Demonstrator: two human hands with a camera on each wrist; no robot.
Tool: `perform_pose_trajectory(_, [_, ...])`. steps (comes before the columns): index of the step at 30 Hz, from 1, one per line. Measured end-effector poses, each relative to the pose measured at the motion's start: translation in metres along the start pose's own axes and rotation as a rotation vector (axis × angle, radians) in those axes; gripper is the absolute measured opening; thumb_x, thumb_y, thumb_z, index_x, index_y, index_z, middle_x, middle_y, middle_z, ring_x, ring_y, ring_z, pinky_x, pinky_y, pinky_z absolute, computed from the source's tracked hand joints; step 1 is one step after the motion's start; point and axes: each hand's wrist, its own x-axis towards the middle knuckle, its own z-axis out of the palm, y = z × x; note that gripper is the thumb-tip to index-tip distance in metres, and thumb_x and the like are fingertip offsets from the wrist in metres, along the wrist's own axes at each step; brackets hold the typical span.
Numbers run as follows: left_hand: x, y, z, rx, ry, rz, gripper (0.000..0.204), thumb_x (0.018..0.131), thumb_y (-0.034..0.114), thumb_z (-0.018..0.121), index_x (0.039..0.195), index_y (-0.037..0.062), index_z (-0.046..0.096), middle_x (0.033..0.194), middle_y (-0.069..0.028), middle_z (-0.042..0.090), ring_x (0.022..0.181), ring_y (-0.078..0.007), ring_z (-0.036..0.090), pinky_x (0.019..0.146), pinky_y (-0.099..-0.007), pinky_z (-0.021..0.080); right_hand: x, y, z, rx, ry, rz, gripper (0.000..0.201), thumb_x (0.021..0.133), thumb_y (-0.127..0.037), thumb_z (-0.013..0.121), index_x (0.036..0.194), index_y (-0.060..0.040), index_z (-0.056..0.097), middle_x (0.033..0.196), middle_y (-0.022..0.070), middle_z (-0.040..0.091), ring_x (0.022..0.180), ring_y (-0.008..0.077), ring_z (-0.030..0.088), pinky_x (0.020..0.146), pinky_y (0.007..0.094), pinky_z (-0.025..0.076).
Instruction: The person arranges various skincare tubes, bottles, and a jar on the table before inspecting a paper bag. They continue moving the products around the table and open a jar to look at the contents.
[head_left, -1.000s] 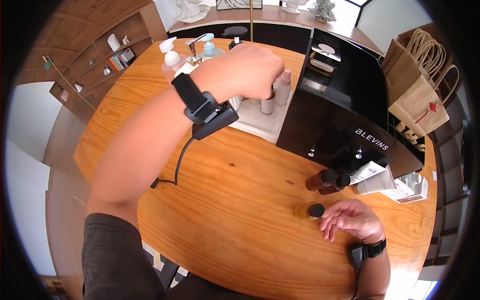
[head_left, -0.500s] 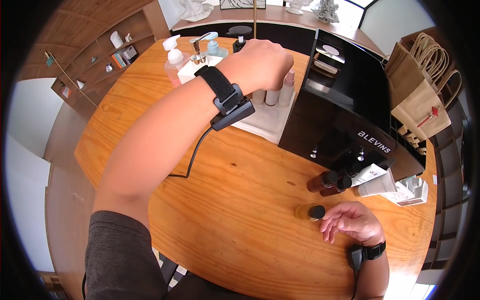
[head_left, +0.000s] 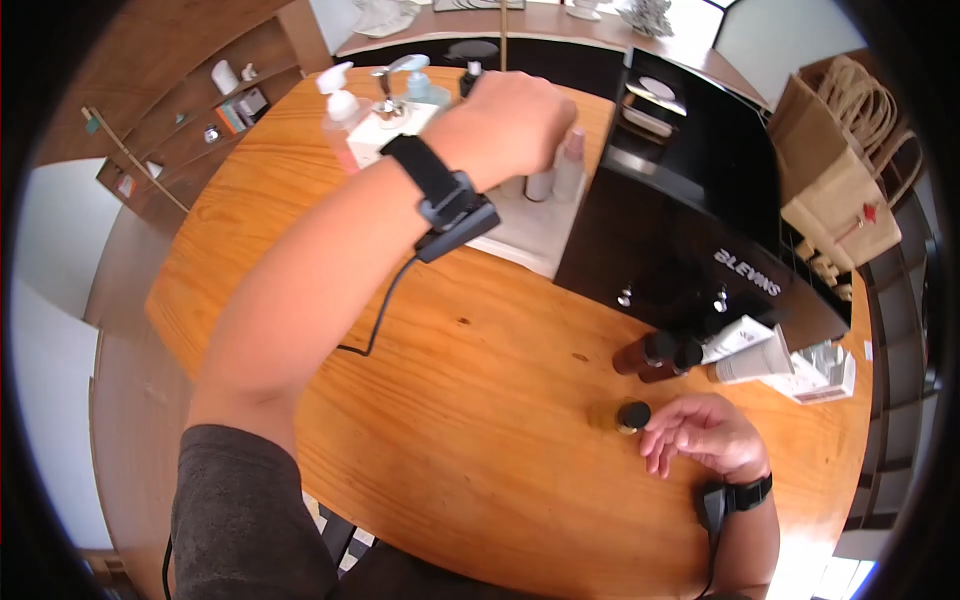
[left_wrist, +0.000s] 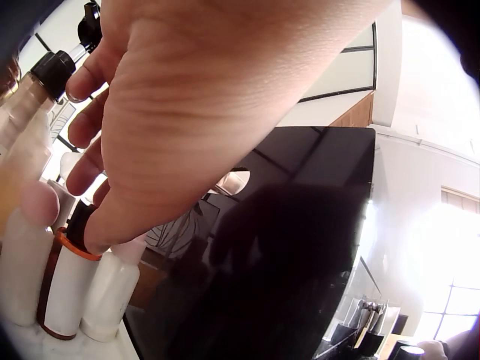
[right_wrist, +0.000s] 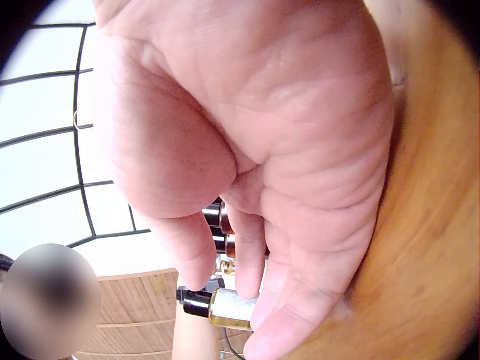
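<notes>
My left hand (head_left: 515, 125) reaches to the far side of the table. In the left wrist view its thumb and fingers pinch the black cap (left_wrist: 79, 225) of a brown bottle with a white label (left_wrist: 71, 292). That bottle stands on the pale tray (head_left: 525, 248), between a pink-capped white bottle (left_wrist: 112, 289) and another round-topped bottle (left_wrist: 26, 262). My right hand (head_left: 715, 435) rests at the near right, fingers loosely bent. Its fingertips are right by a small black-capped bottle of yellow liquid (right_wrist: 231, 309), which lies on its side.
Two dark brown bottles (head_left: 640, 355) lie beyond the right hand, near a tube (head_left: 750, 362) and white boxes. A black BLEVINS case (head_left: 680, 230) stands right of the tray. Pump bottles (head_left: 342, 105) stand at the back left, paper bags (head_left: 830, 190) at the right.
My left hand has moved the brown bottle back, away from me, into line with the bottles on the tray. The right hand stays where it was.
</notes>
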Motion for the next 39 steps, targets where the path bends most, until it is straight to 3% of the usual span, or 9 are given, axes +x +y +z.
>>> perform_pose_trajectory(3, [-0.027,0.011,-0.019,-0.11,0.104,-0.012,0.021,0.083,0.013,0.078,0.1,0.0021,0.072,0.093,-0.0192,0.074,0.096,-0.0409,0.072,0.082,-0.0517,0.056,-0.002,0.003,-0.004,-0.014,-0.025,0.0,0.035,0.106,-0.013,0.069,0.136,0.0055,0.066,0.117,0.018,0.076,0.1,0.028,0.077,0.083,0.0382,0.063])
perform_pose_trajectory(6, [-0.065,0.034,-0.049,-0.019,0.096,-0.015,0.023,0.09,0.022,0.077,0.102,0.0027,0.074,0.097,-0.0184,0.074,0.097,-0.0401,0.07,0.083,-0.0502,0.054,-0.002,0.001,-0.003,-0.04,-0.024,0.009,0.035,0.106,-0.012,0.068,0.136,0.0053,0.065,0.118,0.0161,0.076,0.1,0.0258,0.076,0.083,0.036,0.062])
perform_pose_trajectory(9, [-0.101,0.068,-0.074,-0.332,-0.056,-0.147,0.018,0.087,0.014,0.083,0.096,0.0015,0.074,0.087,-0.014,0.072,0.073,-0.0284,0.068,0.064,-0.0363,0.05,-0.001,0.0,-0.003,-0.038,-0.035,0.021,0.038,0.107,-0.019,0.07,0.136,0.005,0.065,0.116,0.0136,0.076,0.098,0.0222,0.076,0.084,0.0335,0.062])
perform_pose_trajectory(12, [-0.116,0.107,-0.072,-0.569,-0.085,-0.076,0.022,0.083,0.014,0.087,0.098,0.0034,0.074,0.087,-0.0116,0.073,0.074,-0.025,0.069,0.064,-0.0362,0.05,-0.001,0.0,-0.001,-0.035,-0.024,0.012,0.038,0.107,-0.021,0.071,0.136,0.0046,0.066,0.115,0.0131,0.076,0.098,0.0216,0.076,0.083,0.0331,0.061])
perform_pose_trajectory(14, [-0.119,0.133,-0.066,-0.649,-0.157,0.153,0.031,0.08,0.022,0.091,0.101,0.0055,0.075,0.089,-0.0094,0.073,0.078,-0.0249,0.07,0.066,-0.037,0.053,-0.002,-0.002,0.0,-0.05,-0.01,0.028,0.037,0.108,-0.02,0.07,0.136,0.0042,0.066,0.115,0.013,0.076,0.098,0.0215,0.076,0.083,0.0329,0.061])
perform_pose_trajectory(20, [-0.114,0.161,-0.053,-0.561,-0.19,0.295,0.033,0.081,0.032,0.09,0.095,0.0078,0.072,0.083,-0.0058,0.066,0.08,-0.0269,0.068,0.067,-0.0401,0.055,-0.002,-0.002,0.001,-0.063,-0.015,0.025,0.037,0.107,-0.018,0.07,0.136,0.0047,0.066,0.116,0.0135,0.076,0.099,0.0229,0.076,0.083,0.0335,0.061])
perform_pose_trajectory(25, [-0.123,0.144,-0.055,-0.536,-0.216,0.34,0.025,0.084,0.028,0.086,0.091,0.0088,0.072,0.082,-0.0052,0.065,0.082,-0.0266,0.069,0.068,-0.0395,0.056,-0.002,-0.001,-0.003,-0.067,-0.052,0.029,0.036,0.106,-0.013,0.069,0.137,0.006,0.065,0.118,0.0167,0.076,0.1,0.0262,0.076,0.084,0.0354,0.061])
perform_pose_trajectory(30, [-0.134,0.09,-0.085,-0.565,-0.317,0.151,0.019,0.086,0.021,0.083,0.097,0.0079,0.075,0.087,-0.0058,0.07,0.081,-0.028,0.071,0.071,-0.0408,0.055,-0.002,0.006,-0.006,-0.037,0.0,-0.014,0.039,0.102,-0.014,0.073,0.133,0.0089,0.066,0.116,0.0248,0.076,0.096,0.0354,0.078,0.08,0.0414,0.063])
perform_pose_trajectory(39, [-0.087,0.014,-0.063,-0.378,-0.041,-0.02,0.018,0.088,0.017,0.076,0.101,0.0049,0.079,0.09,-0.0152,0.074,0.091,-0.0372,0.072,0.08,-0.0459,0.055,-0.002,0.003,-0.002,0.048,0.027,-0.004,0.036,0.104,-0.012,0.07,0.132,0.0097,0.065,0.117,0.0244,0.076,0.098,0.0349,0.078,0.081,0.0404,0.063])
